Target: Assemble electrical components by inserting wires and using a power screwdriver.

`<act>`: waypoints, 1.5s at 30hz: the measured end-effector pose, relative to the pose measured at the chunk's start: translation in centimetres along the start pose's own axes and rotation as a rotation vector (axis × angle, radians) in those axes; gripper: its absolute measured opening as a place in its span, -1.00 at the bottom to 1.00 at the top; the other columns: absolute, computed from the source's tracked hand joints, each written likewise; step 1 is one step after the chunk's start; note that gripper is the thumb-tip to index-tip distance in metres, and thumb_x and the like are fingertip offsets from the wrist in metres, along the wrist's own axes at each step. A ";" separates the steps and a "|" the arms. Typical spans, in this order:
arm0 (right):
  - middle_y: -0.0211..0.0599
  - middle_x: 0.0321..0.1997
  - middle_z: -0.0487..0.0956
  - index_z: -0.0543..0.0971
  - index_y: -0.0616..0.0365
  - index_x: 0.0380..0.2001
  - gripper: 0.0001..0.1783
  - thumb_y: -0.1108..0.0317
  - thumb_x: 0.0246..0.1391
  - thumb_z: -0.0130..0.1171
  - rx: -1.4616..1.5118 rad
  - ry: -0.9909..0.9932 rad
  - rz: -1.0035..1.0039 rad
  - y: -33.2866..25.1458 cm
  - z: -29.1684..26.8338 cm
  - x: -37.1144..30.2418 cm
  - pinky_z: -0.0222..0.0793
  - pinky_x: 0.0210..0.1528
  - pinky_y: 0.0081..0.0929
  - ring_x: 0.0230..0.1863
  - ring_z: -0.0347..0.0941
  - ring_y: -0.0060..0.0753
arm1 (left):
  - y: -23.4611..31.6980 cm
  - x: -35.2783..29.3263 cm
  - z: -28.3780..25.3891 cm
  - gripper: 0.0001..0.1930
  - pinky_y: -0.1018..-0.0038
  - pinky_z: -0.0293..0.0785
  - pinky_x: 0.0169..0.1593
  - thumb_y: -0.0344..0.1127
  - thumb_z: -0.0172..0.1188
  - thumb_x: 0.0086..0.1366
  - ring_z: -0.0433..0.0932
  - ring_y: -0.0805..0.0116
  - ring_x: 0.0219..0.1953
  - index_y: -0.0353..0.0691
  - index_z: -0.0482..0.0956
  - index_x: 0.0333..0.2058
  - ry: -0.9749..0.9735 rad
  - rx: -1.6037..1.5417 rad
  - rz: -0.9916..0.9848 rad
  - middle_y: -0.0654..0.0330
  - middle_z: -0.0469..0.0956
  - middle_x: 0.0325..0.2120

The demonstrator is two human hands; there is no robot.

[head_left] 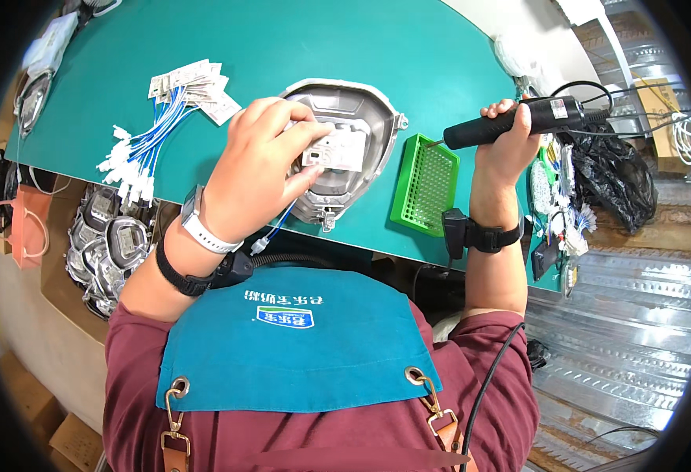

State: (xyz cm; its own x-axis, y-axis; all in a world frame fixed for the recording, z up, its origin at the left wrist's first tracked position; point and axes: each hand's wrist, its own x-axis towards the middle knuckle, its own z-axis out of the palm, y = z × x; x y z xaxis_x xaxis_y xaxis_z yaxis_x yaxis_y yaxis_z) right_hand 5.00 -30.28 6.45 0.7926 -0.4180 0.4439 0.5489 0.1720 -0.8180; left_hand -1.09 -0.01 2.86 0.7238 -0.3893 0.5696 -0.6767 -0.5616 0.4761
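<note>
My left hand (253,165) pinches a flat white circuit board (347,151) over a grey metal lamp housing (380,118) on the bench. Blue and white wires with a white connector (260,245) hang below that hand at the bench edge. My right hand (509,148) is wrapped round a black electric screwdriver (471,132), held nearly level. Its thin tip points left, at the far right corner of a green perforated screw tray (403,189). Whether a screw sits on the tip is too small to tell.
Several white boards (192,82) with blue and white wires lie on the green bench (282,39), left of the housing. More metal housings (109,244) fill a box below the left edge. At the right are a black plastic bag (617,177), cables and loose wired parts.
</note>
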 end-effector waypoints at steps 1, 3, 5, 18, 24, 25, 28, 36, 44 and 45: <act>-0.24 -0.56 0.36 0.22 0.28 -0.12 -0.71 0.51 0.06 -0.08 -0.008 -0.003 0.004 0.2 0.0 0.0 0.36 -0.39 -0.35 -0.54 0.32 -0.37 | 0.0 0.0 0.0 -0.59 0.29 0.21 0.03 -0.40 0.30 -0.12 0.34 0.17 -0.09 -0.18 0.52 -0.20 -0.002 -0.001 -0.003 0.19 0.41 -0.24; -0.24 -0.55 0.36 0.21 0.27 -0.12 -0.71 0.52 0.06 -0.08 -0.012 0.001 0.001 0.1 0.1 0.0 0.36 -0.39 -0.36 -0.53 0.32 -0.38 | 0.0 0.1 0.0 -0.59 0.28 0.21 0.02 -0.40 0.30 -0.12 0.34 0.17 -0.10 -0.18 0.52 -0.19 -0.007 -0.003 -0.001 0.19 0.41 -0.24; -0.24 -0.55 0.36 0.20 0.27 -0.11 -0.70 0.54 0.05 -0.09 -0.005 -0.077 0.028 0.1 0.0 0.2 0.36 -0.38 -0.36 -0.53 0.32 -0.38 | 0.0 0.2 0.0 -0.59 0.28 0.21 0.02 -0.40 0.30 -0.12 0.34 0.16 -0.10 -0.18 0.52 -0.19 -0.012 -0.006 0.002 0.19 0.41 -0.24; -0.22 -0.31 0.42 0.23 0.24 -0.17 -0.72 0.30 0.17 -0.01 -0.330 0.127 -0.242 -4.6 2.4 -2.7 0.35 -0.11 -0.37 -0.30 0.40 -0.41 | 0.2 0.0 0.6 -0.59 0.28 0.21 0.00 -0.37 0.31 -0.12 0.34 0.17 -0.08 -0.17 0.52 -0.19 0.035 0.001 -0.007 0.20 0.42 -0.22; -0.31 -0.38 0.34 0.28 0.11 -0.08 -0.53 0.01 0.12 0.03 0.170 0.043 -0.320 -9.1 6.0 -5.9 0.33 -0.15 -0.34 -0.37 0.32 -0.40 | 0.1 -0.5 0.5 -0.59 0.28 0.20 0.00 -0.37 0.32 -0.11 0.33 0.18 -0.07 -0.18 0.52 -0.19 0.062 -0.012 -0.006 0.20 0.41 -0.20; -0.34 -0.39 0.33 0.28 0.08 -0.07 -0.49 -0.04 0.09 0.04 0.217 -0.012 -0.313 -9.1 6.7 -7.0 0.32 -0.18 -0.35 -0.40 0.30 -0.43 | 0.1 -0.3 0.4 -0.59 0.28 0.20 0.00 -0.37 0.31 -0.12 0.34 0.17 -0.08 -0.18 0.52 -0.20 0.063 -0.013 0.001 0.20 0.41 -0.21; -0.34 -0.41 0.35 0.28 -0.02 -0.01 -0.41 -0.14 0.02 0.08 0.322 -0.261 -0.248 -7.7 8.4 -9.0 0.30 -0.25 -0.34 -0.43 0.30 -0.43 | -0.1 -0.5 0.5 -0.59 0.29 0.21 0.00 -0.38 0.31 -0.14 0.34 0.16 -0.09 -0.17 0.52 -0.20 0.074 -0.012 0.003 0.20 0.42 -0.23; -0.27 -0.43 0.38 0.13 0.01 0.07 -0.28 -0.14 0.00 0.13 0.168 -0.409 -0.318 -5.0 11.3 -10.4 0.34 -0.36 -0.31 -0.51 0.36 -0.37 | -0.3 -0.6 0.6 -0.54 0.31 0.24 -0.03 -0.49 0.34 -0.22 0.35 0.18 -0.11 -0.16 0.52 -0.22 0.094 -0.063 -0.002 0.21 0.42 -0.25; -0.24 -0.45 0.40 0.13 0.06 0.06 -0.31 -0.11 0.04 0.11 0.105 -0.414 -0.316 -4.1 11.8 -10.3 0.38 -0.40 -0.30 -0.52 0.38 -0.36 | -0.5 -0.8 0.7 -0.53 0.33 0.24 -0.04 -0.49 0.35 -0.24 0.36 0.19 -0.12 -0.16 0.52 -0.22 0.121 -0.077 0.009 0.22 0.41 -0.26; -0.23 -0.46 0.41 0.13 0.07 0.05 -0.32 -0.08 0.03 0.13 0.099 -0.435 -0.326 -4.2 12.0 -10.3 0.39 -0.42 -0.31 -0.53 0.38 -0.36 | -0.5 -0.8 0.7 -0.53 0.33 0.24 -0.04 -0.49 0.35 -0.24 0.36 0.19 -0.12 -0.16 0.52 -0.22 0.124 -0.078 0.006 0.22 0.41 -0.26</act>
State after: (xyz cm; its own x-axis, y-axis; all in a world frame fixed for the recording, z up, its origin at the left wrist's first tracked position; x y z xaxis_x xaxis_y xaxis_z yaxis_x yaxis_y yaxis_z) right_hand -2.23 -15.97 9.70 0.6028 -0.0602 0.7957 0.7898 0.1867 -0.5842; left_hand -1.19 0.06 1.71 0.7006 -0.2965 0.6490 -0.6930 -0.4993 0.5200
